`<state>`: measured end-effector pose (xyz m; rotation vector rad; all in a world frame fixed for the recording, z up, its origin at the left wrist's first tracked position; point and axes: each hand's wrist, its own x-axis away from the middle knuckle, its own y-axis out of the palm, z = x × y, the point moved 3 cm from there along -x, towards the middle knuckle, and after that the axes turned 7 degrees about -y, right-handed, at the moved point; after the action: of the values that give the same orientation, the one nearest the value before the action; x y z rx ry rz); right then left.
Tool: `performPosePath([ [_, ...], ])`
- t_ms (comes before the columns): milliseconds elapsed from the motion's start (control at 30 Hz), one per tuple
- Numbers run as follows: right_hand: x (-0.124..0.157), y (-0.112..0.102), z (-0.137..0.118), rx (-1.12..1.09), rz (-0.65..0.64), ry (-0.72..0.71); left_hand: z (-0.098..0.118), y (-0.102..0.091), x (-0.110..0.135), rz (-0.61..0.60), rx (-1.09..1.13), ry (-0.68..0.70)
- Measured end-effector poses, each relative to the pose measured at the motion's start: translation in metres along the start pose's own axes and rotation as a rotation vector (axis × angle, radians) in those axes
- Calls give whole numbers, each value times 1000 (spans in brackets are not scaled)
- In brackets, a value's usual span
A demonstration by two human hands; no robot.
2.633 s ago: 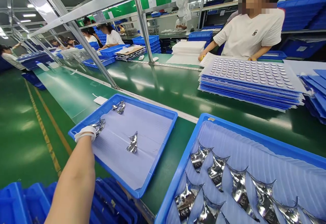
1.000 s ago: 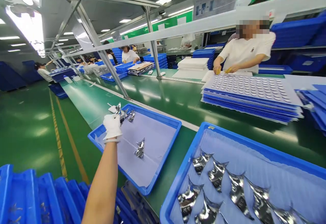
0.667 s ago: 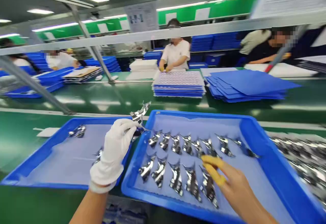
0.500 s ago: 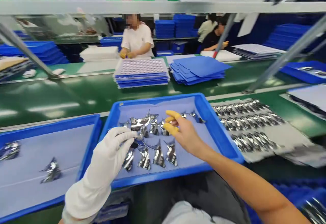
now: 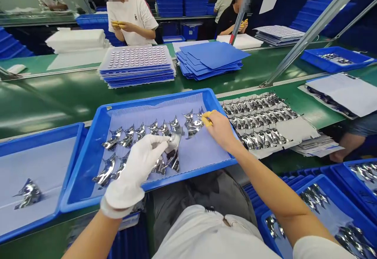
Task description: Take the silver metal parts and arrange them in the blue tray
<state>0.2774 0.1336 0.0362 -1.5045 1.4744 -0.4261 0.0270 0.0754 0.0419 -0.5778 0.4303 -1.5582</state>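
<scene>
Presently held: a crumpled silver foil piece (image 5: 173, 143), pinched in the left hand (image 5: 132, 176), sitting just above the middle of a blue plastic tray (image 5: 156, 99)
Left-hand fingers: white glove on, thumb and fingertips pressing together on the foil, other fingers curling in beneath
Right hand (image 5: 220, 130): bare, wearing yellow finger cots (image 5: 207, 117), fingertips pressing together at the edge of a second foil piece (image 5: 193, 127) near the tray's far right corner; cannot tell whether they are gripping it
Just changed: the head view is swung round from the side tray to this fuller tray, and both hands are working over it rather than one
Foil pieces in this tray: about thirteen showing, lying in two rough rows on a lavender liner (image 5: 203, 149), some hidden behind the glove
Side tray (image 5: 44, 130): one, at left, holding a single foil piece (image 5: 28, 194)
White backing sheet (image 5: 282, 133): one, on the green conveyor belt (image 5: 59, 110), carrying three rows of foil pieces, too many to count
Other blue trays holding foil: two, one far right (image 5: 335, 57), one low right (image 5: 324, 196)
Stacks across the belt: two, dimpled blue sheets (image 5: 135, 66) and plain blue sheets (image 5: 210, 57)
Co-workers: two working opposite, one in a white T-shirt (image 5: 131, 19), one in a black top (image 5: 232, 23), keeping their hands at their own stations
</scene>
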Motion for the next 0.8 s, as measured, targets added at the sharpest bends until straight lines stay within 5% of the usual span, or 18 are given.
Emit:
performPosePath([
  [167, 19, -7, 42, -35, -209, -37, -5, 47, -21, -100, -102, -75],
  [333, 32, 4, 51, -110, -365, -58, -7, 79, -16, -79, -290, -21],
  [800, 30, 40, 59, -20, -568, -103, -22, 103, 4, 4, -617, 24],
])
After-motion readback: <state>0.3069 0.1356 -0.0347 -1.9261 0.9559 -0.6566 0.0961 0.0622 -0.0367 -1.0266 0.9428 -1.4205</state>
